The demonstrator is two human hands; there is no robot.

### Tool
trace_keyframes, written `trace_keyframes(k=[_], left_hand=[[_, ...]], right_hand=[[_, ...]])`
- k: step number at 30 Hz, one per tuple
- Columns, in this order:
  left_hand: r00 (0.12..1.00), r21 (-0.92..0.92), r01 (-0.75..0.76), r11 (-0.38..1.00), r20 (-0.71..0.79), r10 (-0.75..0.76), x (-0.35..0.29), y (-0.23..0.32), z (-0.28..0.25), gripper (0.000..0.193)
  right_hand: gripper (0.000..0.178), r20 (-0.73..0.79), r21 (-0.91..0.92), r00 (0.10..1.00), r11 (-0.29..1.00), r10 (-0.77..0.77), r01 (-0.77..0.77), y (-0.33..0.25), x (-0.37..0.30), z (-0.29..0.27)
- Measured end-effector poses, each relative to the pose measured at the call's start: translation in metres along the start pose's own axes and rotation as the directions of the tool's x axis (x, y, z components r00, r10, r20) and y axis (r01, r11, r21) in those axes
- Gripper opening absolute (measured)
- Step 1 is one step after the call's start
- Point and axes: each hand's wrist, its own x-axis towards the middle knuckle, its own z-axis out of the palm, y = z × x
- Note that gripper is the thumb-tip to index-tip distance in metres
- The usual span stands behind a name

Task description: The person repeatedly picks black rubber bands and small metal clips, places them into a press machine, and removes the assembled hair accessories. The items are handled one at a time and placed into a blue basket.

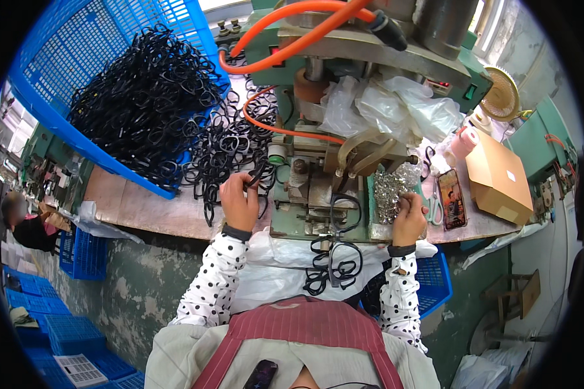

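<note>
My left hand (239, 201) closes its fingers on a black plastic frame part (256, 175) at the edge of a loose heap of such parts (230, 146) on the bench. My right hand (410, 217) rests on a pile of small shiny metal pieces (390, 188), fingers curled into them; whether it holds a piece I cannot tell. Between the hands stands a green press machine (318, 175) with a black frame (344, 211) lying on its fixture. More black frames (334, 262) hang down off the front of the machine over white plastic.
A tilted blue crate (78, 58) full of black frames (143, 91) lies at the left. Orange hoses (292, 32), crumpled clear plastic (389, 104), scissors (435, 207), a phone (452, 198), a cardboard box (498, 175) and a small fan (501, 94) sit around. Blue crates (84, 256) stand below; another person (26, 223) is far left.
</note>
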Motion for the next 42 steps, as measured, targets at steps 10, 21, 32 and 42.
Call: trace_keyframes(k=[10, 21, 32, 42], left_hand=[[0.763, -0.347, -0.605, 0.716, 0.002, 0.646, 0.006, 0.112, -0.023, 0.045], [0.631, -0.556, -0.64, 0.531, 0.014, 0.776, -0.002, 0.118, -0.008, 0.039], [0.497, -0.695, -0.596, 0.403, 0.075, 0.865, 0.009, 0.12, 0.0, 0.044], [0.484, -0.702, -0.58, 0.414, 0.111, 0.868, 0.015, 0.115, 0.003, 0.042]], right_hand=[[0.019, 0.25, 0.607, 0.968, 0.783, -0.024, -0.137, -0.108, 0.016, -0.015], [0.044, 0.424, 0.63, 0.894, 0.661, 0.146, -0.407, -0.153, 0.015, -0.013], [0.043, 0.24, 0.487, 0.966, 0.848, 0.1, -0.209, -0.1, 0.026, -0.012], [0.024, 0.276, -0.369, 0.96, 0.919, -0.036, 0.141, 0.012, -0.002, -0.027]])
